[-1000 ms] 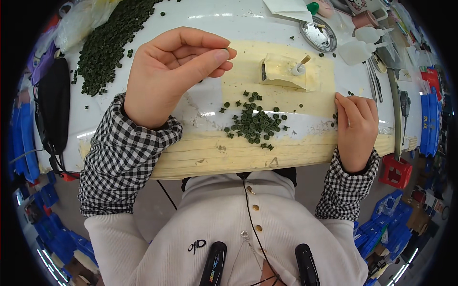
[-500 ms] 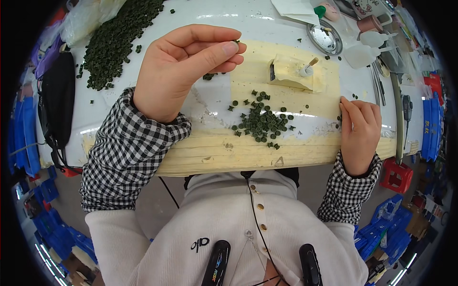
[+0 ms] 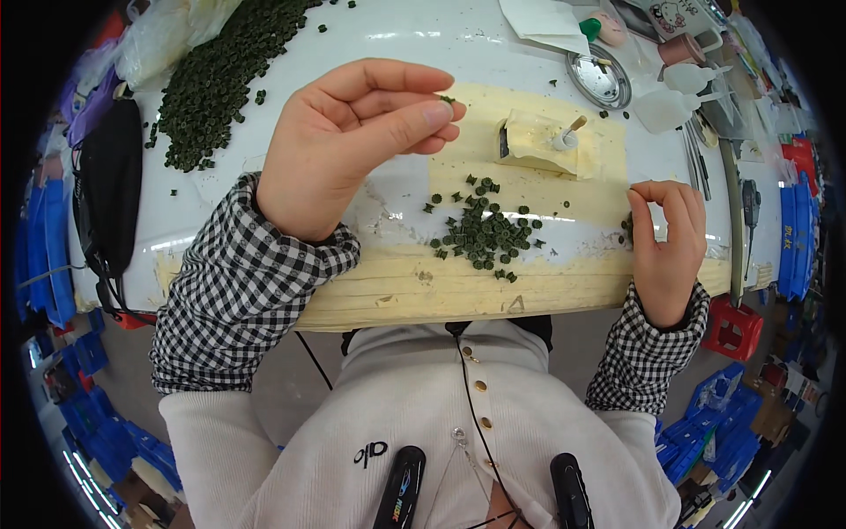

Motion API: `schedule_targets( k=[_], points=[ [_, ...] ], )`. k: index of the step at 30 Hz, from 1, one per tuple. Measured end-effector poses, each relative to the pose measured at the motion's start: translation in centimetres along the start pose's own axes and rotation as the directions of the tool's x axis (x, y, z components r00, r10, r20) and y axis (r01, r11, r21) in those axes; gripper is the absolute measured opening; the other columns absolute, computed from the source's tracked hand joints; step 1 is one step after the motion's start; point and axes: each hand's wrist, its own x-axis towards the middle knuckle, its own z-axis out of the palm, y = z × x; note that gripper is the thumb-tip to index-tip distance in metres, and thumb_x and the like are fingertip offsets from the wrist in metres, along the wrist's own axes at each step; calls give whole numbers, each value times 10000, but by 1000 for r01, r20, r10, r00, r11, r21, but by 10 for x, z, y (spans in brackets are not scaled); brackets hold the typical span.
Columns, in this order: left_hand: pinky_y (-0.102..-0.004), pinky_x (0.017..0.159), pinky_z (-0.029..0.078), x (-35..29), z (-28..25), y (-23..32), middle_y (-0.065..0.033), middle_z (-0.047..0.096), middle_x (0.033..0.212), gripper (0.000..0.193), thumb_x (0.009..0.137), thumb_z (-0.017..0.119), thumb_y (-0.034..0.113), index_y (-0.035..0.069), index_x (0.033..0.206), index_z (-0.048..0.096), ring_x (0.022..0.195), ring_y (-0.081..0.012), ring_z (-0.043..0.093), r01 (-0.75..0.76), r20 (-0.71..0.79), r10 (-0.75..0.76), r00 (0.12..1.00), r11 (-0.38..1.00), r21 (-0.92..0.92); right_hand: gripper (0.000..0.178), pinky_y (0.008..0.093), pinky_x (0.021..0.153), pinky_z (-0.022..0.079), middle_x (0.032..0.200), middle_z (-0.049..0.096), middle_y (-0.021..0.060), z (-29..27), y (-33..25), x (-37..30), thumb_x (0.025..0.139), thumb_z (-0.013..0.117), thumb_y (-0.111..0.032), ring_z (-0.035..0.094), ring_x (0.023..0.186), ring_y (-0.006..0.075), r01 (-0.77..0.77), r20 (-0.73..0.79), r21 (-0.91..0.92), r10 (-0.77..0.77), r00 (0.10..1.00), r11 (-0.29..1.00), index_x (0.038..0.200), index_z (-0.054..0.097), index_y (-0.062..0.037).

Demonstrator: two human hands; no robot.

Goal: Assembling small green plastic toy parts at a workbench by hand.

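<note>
Over the left side of the cream sheet (image 3: 529, 196), pinched between thumb and index finger of left hand (image 3: 339, 145): one small green piece (image 3: 448, 100). Sits lower in view than half a second ago; shows more, with finger gap wider. Right hand (image 3: 670, 238): thumb and index curled into a loop; cannot tell whether gripping anything. Count: two hands, one held piece, one cream-covered block (image 3: 538, 145), one stick (image 3: 579, 122); loose pile (image 3: 487, 234) too crowded to count. Piece's direction, long axis: too small to read.
</note>
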Motion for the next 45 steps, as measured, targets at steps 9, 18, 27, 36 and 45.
schedule_targets(
  k=[9,18,27,36,45],
  points=[
    [-292,798,581,-7,13,1,-170,697,1012,177,891,617,-50,-14,1065,616,906,-198,699,57,91,-42,995,984,-168,149,272,644,495,851,631,104,-2,-67,36,780,705,78,611,710,184,7,39,624,-40,998,781,904,635,35],
    [-304,810,579,-11,15,4,-178,695,1010,165,881,629,-60,-25,1042,611,908,-203,698,120,125,-96,988,971,-205,114,244,638,523,872,642,104,14,-79,43,823,688,51,645,736,153,-44,101,756,-50,994,653,928,647,34],
    [-252,841,554,-17,18,0,-131,700,1018,210,867,656,-69,-43,1074,637,952,-155,676,43,142,-19,990,985,-167,126,242,642,531,872,638,100,18,-83,42,822,684,56,649,735,153,-40,109,744,-62,992,667,941,651,33],
    [-271,873,552,-20,22,3,-135,696,1005,187,853,655,-93,-64,1038,654,952,-162,675,16,76,-4,997,987,-162,123,243,642,542,877,646,104,20,-85,40,810,695,53,662,721,154,-21,87,734,-64,994,679,924,650,40],
    [-282,885,540,-21,22,3,-131,700,997,189,846,646,-112,-36,1012,694,957,-165,669,-117,68,116,991,993,15,109,239,687,512,884,640,84,20,-86,38,821,665,53,630,771,131,-144,197,782,-22,980,606,927,655,30]
  ],
)
